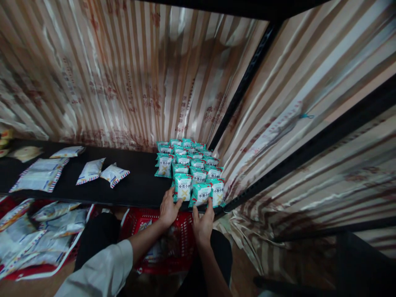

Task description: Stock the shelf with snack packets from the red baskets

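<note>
Our left hand (168, 209), fingers parted, at front teal packet (183, 185), our right hand (203, 222), fingers spread, at neighbouring packet (201, 193), black shelf (140, 181) beneath

You wore the one camera on your head, so it looked out from above your own forearms (150, 239), facing forward and down. Your left hand (168, 209) and right hand (203, 226) showed near the lens, just below the middle of the view. Beyond them the black shelf (139, 181) crossed the lower half, its right end a little right of centre, and the striped curtain (123, 74) behind it filled most of the upper half. You also looked down into the red basket (185, 233) beneath the shelf's front edge.
</note>
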The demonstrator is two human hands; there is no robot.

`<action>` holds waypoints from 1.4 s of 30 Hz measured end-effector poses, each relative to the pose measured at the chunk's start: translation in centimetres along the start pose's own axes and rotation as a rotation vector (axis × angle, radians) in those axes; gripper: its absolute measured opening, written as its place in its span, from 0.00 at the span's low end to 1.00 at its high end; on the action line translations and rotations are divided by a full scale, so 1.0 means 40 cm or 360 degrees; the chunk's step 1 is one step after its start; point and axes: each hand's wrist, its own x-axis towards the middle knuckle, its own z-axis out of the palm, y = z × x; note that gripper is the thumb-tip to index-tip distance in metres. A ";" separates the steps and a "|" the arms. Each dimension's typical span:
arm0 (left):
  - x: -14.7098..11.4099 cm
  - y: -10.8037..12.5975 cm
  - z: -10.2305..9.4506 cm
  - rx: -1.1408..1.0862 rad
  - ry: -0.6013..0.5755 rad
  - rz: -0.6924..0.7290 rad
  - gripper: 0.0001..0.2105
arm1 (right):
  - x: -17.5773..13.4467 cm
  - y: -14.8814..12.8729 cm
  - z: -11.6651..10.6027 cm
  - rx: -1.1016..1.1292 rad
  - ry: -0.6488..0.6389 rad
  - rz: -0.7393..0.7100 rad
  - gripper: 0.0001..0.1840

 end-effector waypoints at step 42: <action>-0.115 0.025 -0.048 -0.0423 -0.0110 0.0202 0.28 | -0.065 -0.129 -0.022 -0.0071 -0.0060 -0.0341 0.34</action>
